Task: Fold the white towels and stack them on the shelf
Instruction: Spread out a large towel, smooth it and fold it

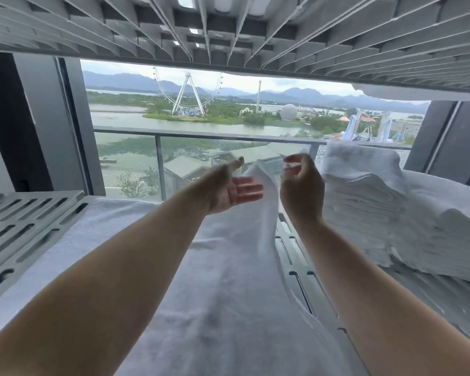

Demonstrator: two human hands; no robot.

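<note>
While the left hand (232,189) lies open, fingers straight, beside the raised towel (258,213), the right hand (301,187) curls; whether it pinches cloth is unclear. Unheld, the towel may collapse crooked.

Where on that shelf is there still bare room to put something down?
Bare shelf shows left of the spread towel, and a narrow strip runs between the towel and the stack. The right side is crowded with the stack.
</note>
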